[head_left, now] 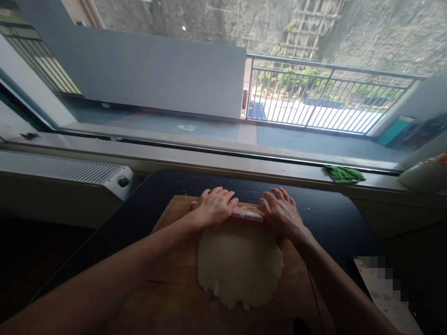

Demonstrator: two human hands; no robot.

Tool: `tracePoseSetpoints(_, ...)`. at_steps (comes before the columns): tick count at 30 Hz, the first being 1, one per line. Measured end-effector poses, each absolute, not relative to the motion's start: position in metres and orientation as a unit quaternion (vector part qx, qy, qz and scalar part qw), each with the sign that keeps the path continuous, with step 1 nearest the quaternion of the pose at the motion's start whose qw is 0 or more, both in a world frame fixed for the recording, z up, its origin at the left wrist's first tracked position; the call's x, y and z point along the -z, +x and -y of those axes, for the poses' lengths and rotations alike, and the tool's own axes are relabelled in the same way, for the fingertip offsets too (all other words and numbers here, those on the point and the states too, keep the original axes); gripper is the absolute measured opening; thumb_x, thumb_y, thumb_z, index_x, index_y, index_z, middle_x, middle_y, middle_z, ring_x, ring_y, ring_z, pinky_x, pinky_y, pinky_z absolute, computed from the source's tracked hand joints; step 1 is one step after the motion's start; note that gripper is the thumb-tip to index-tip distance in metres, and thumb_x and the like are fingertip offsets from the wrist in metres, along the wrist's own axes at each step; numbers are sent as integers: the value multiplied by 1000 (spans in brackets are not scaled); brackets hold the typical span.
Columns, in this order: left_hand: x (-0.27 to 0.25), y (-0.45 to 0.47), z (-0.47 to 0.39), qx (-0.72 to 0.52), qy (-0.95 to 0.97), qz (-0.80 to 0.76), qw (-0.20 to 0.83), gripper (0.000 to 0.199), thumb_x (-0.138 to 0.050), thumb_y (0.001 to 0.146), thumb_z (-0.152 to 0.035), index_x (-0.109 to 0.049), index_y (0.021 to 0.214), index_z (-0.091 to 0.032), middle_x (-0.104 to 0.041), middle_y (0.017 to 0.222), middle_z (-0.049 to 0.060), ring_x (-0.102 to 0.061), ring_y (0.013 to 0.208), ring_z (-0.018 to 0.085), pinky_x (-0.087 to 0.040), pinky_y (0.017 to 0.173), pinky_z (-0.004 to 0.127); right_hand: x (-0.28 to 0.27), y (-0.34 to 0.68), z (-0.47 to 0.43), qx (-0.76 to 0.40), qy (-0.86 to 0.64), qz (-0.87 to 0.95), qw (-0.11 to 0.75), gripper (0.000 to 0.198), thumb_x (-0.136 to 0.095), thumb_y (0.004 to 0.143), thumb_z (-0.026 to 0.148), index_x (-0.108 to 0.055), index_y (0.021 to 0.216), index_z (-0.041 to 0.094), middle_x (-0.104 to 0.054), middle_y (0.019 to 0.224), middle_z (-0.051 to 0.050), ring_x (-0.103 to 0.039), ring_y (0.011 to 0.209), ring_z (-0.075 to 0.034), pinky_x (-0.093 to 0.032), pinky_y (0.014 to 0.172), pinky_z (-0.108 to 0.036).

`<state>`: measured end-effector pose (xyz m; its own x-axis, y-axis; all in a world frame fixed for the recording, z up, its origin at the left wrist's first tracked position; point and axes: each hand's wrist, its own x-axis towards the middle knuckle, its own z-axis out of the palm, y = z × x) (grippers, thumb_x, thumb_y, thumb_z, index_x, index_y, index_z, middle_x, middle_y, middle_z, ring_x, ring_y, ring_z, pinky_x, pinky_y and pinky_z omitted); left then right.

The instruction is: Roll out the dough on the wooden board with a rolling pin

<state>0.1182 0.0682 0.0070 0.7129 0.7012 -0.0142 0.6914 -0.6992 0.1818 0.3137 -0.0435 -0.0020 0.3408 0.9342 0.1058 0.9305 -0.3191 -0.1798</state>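
A flat, pale sheet of dough with a ragged near edge lies on a wooden cutting board. Across its far end is a rolling pin with red-and-white print. Only its middle shows; the ends are under my hands. My left hand presses palm down on the left part, fingers curved over the far side. On the right part rests my right hand, its fingers also reaching over and slightly apart. A bit of dough shows just beyond the pin, between the hands.
The board stands on a dark table against the window sill. A phone-like device, partly blurred out, lies at the right. A green cloth is on the sill, and a white radiator stands at the left.
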Motion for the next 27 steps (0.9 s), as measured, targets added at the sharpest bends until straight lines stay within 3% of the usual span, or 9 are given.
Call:
tracePoseSetpoints(6, -16, 157, -112, -5, 887, -452, 95, 51, -21, 91, -48, -52, 121, -22, -52, 132, 11, -41, 124, 28, -32, 98, 53, -9, 341, -15, 14, -854, 507, 118, 45, -31, 92, 43, -56, 120, 17, -47, 131, -14, -30, 130, -29, -27, 101, -45)
tracePoseSetpoints(15, -4, 97, -28, -121, 922, -367, 5, 48, -24, 93, -44, -50, 129, -25, -48, 138, 6, -30, 134, 24, -16, 110, 48, -2, 294, 82, 31, -782, 612, 115, 46, -25, 94, 49, -54, 123, 27, -44, 137, -5, -20, 136, -25, -21, 106, -43)
tracePoseSetpoints(23, -14, 137, -75, -41, 892, -445, 76, 53, -25, 91, -47, -46, 132, -20, -45, 141, 8, -29, 135, 27, -21, 106, 58, -15, 313, 24, 4, -841, 529, 113, 49, -26, 94, 47, -50, 128, 22, -39, 141, -9, -21, 136, -27, -22, 105, -45)
tracePoseSetpoints(27, -14, 110, -39, -92, 914, -394, 30, 52, -25, 93, -43, -49, 130, -16, -48, 138, 9, -31, 134, 26, -16, 110, 54, -11, 294, 64, 3, -807, 583, 97, 55, -23, 94, 49, -49, 130, 17, -38, 143, -11, -19, 138, -27, -23, 106, -45)
